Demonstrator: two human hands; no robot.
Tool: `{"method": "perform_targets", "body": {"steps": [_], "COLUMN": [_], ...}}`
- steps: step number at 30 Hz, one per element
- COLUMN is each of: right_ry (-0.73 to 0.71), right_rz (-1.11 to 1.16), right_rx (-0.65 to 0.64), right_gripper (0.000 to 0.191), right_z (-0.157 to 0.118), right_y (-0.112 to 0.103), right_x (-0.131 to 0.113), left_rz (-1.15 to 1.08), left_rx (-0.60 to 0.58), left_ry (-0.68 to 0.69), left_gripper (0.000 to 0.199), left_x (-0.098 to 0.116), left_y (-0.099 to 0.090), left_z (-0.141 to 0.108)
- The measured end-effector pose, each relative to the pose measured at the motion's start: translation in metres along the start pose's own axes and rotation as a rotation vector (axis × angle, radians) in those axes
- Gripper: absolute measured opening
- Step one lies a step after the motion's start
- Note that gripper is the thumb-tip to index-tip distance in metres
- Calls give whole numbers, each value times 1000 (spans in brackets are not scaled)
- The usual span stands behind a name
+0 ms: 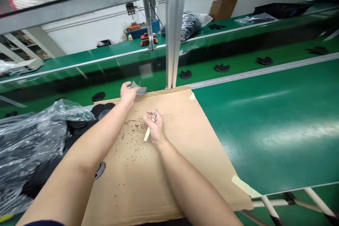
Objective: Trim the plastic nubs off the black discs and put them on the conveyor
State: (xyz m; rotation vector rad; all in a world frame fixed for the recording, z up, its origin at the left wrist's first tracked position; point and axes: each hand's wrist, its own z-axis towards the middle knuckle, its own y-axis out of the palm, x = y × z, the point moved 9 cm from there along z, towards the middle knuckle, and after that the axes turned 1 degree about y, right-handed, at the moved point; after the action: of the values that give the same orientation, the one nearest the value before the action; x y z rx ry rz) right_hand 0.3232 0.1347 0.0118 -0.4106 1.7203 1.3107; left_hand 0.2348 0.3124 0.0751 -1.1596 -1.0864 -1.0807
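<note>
At the far edge of the cardboard sheet (185,137), my left hand (128,93) is closed on a grey crescent-shaped part (142,91) with a small metal piece standing up from it. My right hand (156,127), nearer and to the right, grips a slim hand tool (147,134) with a metal tip and a cream-coloured end; its exact kind is unclear. Many tiny dark pieces (136,126) lie scattered over the cardboard below both hands. Beside my left forearm, a round dark part (100,170) is partly hidden.
Clear plastic bagging (34,141) and stacked dark discs (103,108) lie at left. A metal post (174,28) rises behind the cardboard. Beyond it, a green conveyor belt carries dark curved parts (222,67). Tape (245,185) holds the cardboard's near right corner.
</note>
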Motion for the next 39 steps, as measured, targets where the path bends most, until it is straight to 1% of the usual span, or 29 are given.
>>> {"method": "perform_targets", "body": {"steps": [1, 3, 5, 7, 8, 9, 11, 13, 15, 17, 19, 21, 22, 24, 26, 28, 31, 33, 36, 39], "right_ry": [-30, -80, -100, -110, -117, -124, -138, -145, -167, -204, -241, -264, -269, -279, -304, -340, -396, -422, -440, -430], "right_rz": [-36, -124, -240, -382, -456, -526, -651, -769, -862, -890, -863, -846, -857, -913, -990, -1059, -1113, -1117, -1123, -1119], "right_rx": [-34, -101, -127, -87, -51, -21, -5, -33, -77, -123, -144, -131, -123, -126, -157, -234, -374, -424, -449, -442], "right_gripper": [36, 43, 47, 48, 48, 49, 50, 49, 46, 44, 41, 39, 39, 45, 57, 67, 62, 58, 61, 63], "right_z": [-2, -6, -12, -17, -19, -22, -27, -31, -34, -36, -36, -35, -35, -35, -37, -41, -47, -49, -50, -49], "right_y": [3, 9, 12, 10, 8, 7, 9, 13, 18, 22, 23, 22, 21, 22, 26, 33, 44, 47, 47, 45], "right_x": [-2, -4, -3, -2, -3, -4, -7, -8, -8, -9, -12, -14, -15, -15, -13, -9, -1, 1, 2, 3], "left_rz": [-120, -296, -436, -563, -625, -687, -794, -855, -866, -854, -854, -863, -869, -882, -899, -913, -931, -935, -925, -918], "left_rx": [-25, -85, -108, -133, -143, -156, -139, -74, -14, -33, -98, -151, -163, -170, -167, -161, -141, -122, -82, -51], "left_ry": [-69, -150, -197, -232, -249, -266, -294, -318, -332, -337, -340, -349, -351, -346, -353, -383, -444, -472, -476, -464], "left_gripper": [44, 31, 29, 33, 35, 36, 39, 39, 38, 38, 43, 52, 55, 55, 48, 41, 35, 33, 32, 33], "left_x": [-3, -6, -12, -21, -27, -33, -48, -64, -77, -81, -81, -79, -78, -78, -80, -83, -86, -87, -88, -90], "left_y": [-12, -37, -65, -88, -97, -103, -111, -116, -119, -116, -111, -107, -107, -107, -107, -107, -107, -108, -111, -113], "left_z": [-13, -42, -72, -99, -110, -119, -131, -136, -138, -138, -139, -139, -139, -138, -136, -136, -137, -139, -139, -139]}}
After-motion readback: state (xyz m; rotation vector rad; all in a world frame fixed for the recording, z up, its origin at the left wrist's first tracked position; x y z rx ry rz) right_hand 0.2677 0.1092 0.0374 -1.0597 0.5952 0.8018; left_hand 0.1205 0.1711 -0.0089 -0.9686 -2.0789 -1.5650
